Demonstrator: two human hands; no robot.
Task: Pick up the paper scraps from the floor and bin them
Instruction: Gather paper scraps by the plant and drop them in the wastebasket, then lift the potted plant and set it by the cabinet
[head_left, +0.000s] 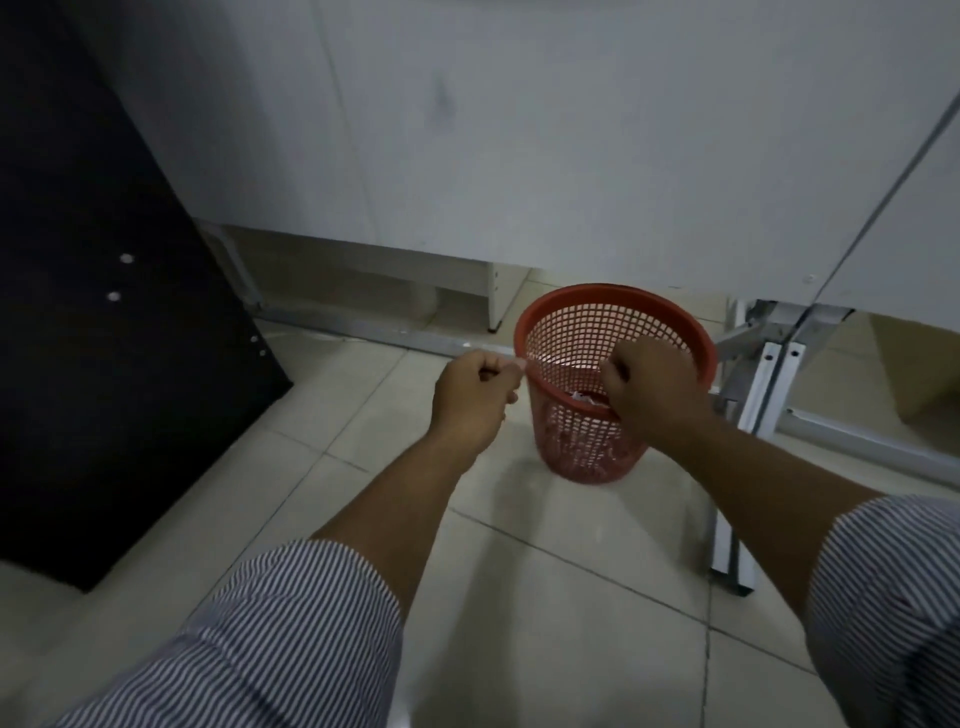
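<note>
We have both hands at the red mesh bin (582, 332), which stands on the tiled floor (519, 597) just in front of a white panel (519, 130). The right hand (652, 387) is over the bin opening, fingers curled together; whether it holds anything we cannot tell. The left hand (475, 387) sits just outside the rim, fingers pinched together on a small white paper scrap (518, 362) (only a sliver shows at the fingertips). More paper scraps (589, 399) lie at the bottom of the bin, partly hidden by the right hand.

Handling, in our judgement: scraps are v. light, soft and crushable, no fragility. A fingertip pinch is adequate; they may cling to skin or drift on release, so release low, inside the rim. The bin looks light too and could tip if knocked at the rim.

Surroundings: a dark panel (104, 312) at left, a metal frame leg (748, 415) just right of the bin, well clear of the left hand's path. No obstruction btwn left hand and opening except the rim itself. No loose scraps are visible on the floor in view.
</note>
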